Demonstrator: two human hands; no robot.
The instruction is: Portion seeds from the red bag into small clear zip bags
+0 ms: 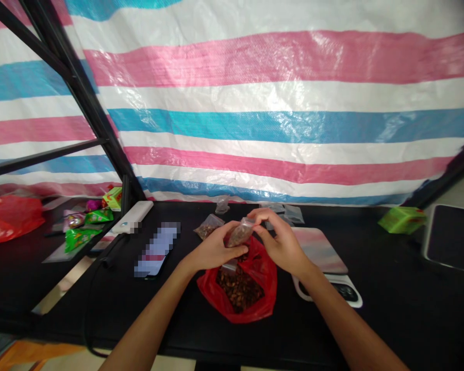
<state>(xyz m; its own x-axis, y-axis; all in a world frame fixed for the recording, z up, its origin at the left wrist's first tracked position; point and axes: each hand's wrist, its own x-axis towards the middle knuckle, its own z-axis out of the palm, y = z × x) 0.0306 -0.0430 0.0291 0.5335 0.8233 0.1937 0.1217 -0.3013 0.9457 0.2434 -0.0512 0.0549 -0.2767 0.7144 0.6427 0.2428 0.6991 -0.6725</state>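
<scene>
Over the middle of a black tabletop (375, 314), both bare hands meet above an open red plastic bag (257, 273) holding a heap of brown pieces (239, 291). A small clear zip bag (237, 233), part-filled with similar brown pieces, sits tilted between the hands, just above the red bag's mouth. The left hand (216, 248) curls, fingers and thumb closed around the zip bag's lower part, while the right hand (278, 242) pinches its top corner between thumb and fingers. That little bag looks light and soft, its thin film probably slippery, so its flat upper edge seems the surest hold. At one o'clock from the red bag lie empty clear zip bags (284, 212); at eleven o'clock, a filled zip bag (209, 226); at two o'clock, a pink-and-white striped pad (319, 250).
</scene>
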